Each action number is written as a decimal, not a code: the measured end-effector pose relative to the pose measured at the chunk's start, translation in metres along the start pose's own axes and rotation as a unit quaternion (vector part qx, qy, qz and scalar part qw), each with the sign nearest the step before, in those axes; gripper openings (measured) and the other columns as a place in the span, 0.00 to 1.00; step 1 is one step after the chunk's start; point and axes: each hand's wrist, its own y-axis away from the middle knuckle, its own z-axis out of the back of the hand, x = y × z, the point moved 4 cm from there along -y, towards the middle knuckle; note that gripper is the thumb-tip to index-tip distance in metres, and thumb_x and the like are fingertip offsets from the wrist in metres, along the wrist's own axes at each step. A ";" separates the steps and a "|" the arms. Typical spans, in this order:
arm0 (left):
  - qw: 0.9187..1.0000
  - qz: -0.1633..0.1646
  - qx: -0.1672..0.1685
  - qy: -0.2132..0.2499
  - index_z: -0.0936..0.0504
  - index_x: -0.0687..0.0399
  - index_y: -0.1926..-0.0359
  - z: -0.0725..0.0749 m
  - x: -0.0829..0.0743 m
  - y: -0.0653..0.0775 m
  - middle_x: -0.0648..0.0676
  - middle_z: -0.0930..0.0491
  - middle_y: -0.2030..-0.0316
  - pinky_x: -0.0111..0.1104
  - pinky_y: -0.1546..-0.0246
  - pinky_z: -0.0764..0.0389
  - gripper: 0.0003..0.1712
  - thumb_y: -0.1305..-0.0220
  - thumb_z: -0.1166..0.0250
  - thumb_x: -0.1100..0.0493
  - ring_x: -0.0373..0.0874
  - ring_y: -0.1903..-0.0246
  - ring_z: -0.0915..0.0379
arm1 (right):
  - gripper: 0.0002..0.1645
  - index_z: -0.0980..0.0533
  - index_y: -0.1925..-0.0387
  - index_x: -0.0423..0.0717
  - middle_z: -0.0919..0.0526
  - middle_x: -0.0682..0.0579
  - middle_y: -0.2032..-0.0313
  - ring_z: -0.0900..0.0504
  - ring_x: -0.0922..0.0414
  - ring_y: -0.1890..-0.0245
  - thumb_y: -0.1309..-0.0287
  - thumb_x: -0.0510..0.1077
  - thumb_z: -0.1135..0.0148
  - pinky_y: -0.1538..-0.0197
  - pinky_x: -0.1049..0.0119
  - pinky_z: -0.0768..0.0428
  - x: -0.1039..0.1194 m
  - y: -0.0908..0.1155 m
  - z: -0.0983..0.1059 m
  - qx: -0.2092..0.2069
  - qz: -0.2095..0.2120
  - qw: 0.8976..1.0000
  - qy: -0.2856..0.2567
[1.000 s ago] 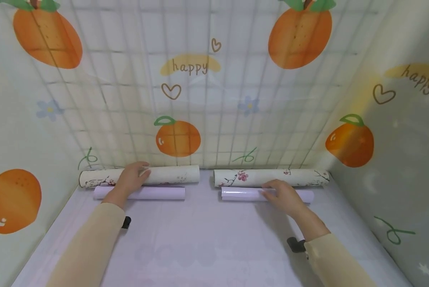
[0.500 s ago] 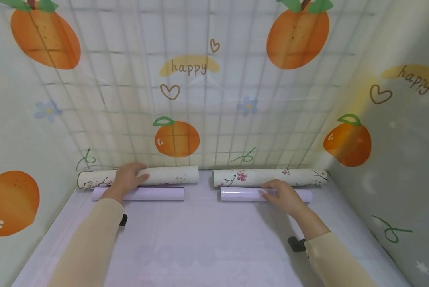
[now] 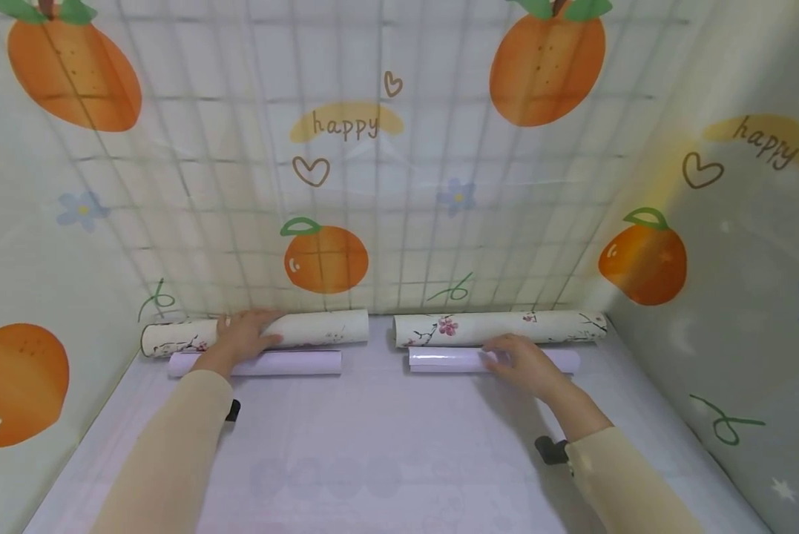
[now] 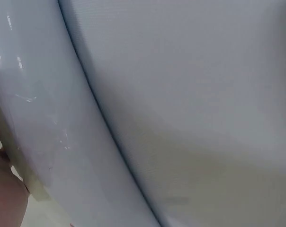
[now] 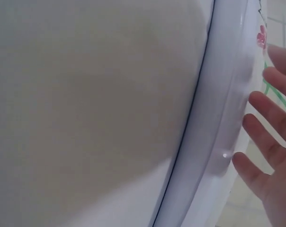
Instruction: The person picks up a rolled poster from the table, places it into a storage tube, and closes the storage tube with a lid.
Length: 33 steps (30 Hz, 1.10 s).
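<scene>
In the head view, my left hand rests on the left floral roll, a white tube printed with blossom branches. Its fingers reach across the top, and the wrist passes over a thinner lilac roll lying in front. My right hand is at the right lilac roll, just before the right floral roll. In the right wrist view, the spread fingers of this hand are beside the glossy lilac roll; contact is hard to judge. Only a bit of the left hand shows in the left wrist view.
The rolls lie along the back of a pale lilac tabletop. Behind them stands a wire grid covered by an orange-patterned sheet. Similar sheets close off the left side and the right side.
My left hand has settled lower and flatter on the left floral roll. The right hand keeps its place at the lilac roll. The head view has shifted slightly.
</scene>
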 end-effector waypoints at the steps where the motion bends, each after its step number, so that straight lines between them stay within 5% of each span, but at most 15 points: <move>1: 1.000 -0.003 0.003 -0.001 0.35 0.41 0.25 0.000 -0.001 0.000 0.60 0.36 0.28 0.70 0.33 0.65 0.35 0.29 0.38 0.44 0.70 0.30 0.50 | 0.14 0.17 0.53 0.38 0.15 0.40 0.53 0.21 0.38 0.48 0.41 0.38 0.31 0.41 0.40 0.27 0.000 0.000 -0.001 0.002 0.003 1.000 0.001; 11: 0.999 -0.014 0.030 -0.017 0.41 0.35 0.23 -0.005 -0.003 -0.003 0.63 0.38 0.28 0.68 0.32 0.63 0.36 0.27 0.42 0.42 0.72 0.30 0.50 | 0.14 0.16 0.53 0.43 0.16 0.41 0.52 0.22 0.38 0.47 0.41 0.40 0.31 0.43 0.38 0.27 -0.002 -0.001 -0.006 0.013 -0.002 0.999 0.033; 17: 0.998 -0.046 0.024 -0.021 0.40 0.38 0.23 -0.003 -0.008 -0.002 0.66 0.35 0.31 0.66 0.34 0.53 0.36 0.27 0.40 0.43 0.69 0.31 0.46 | 0.15 0.17 0.51 0.46 0.19 0.41 0.52 0.22 0.38 0.50 0.41 0.42 0.31 0.47 0.37 0.26 -0.003 -0.001 -0.006 0.017 -0.020 0.999 0.035; 26: 0.997 -0.064 0.024 -0.039 0.42 0.37 0.22 -0.009 -0.013 -0.006 0.65 0.36 0.29 0.67 0.34 0.53 0.37 0.28 0.41 0.41 0.68 0.29 0.47 | 0.16 0.17 0.50 0.46 0.20 0.41 0.52 0.23 0.38 0.50 0.40 0.42 0.31 0.46 0.37 0.26 -0.004 -0.001 -0.007 0.024 -0.030 0.999 0.024; 33: 0.994 -0.092 0.005 -0.063 0.40 0.39 0.23 -0.011 -0.018 -0.008 0.65 0.29 0.35 0.63 0.32 0.48 0.38 0.30 0.38 0.44 0.64 0.33 0.38 | 0.16 0.17 0.49 0.47 0.20 0.39 0.48 0.24 0.37 0.47 0.40 0.42 0.31 0.44 0.35 0.28 -0.004 -0.003 -0.007 0.031 -0.028 0.999 0.034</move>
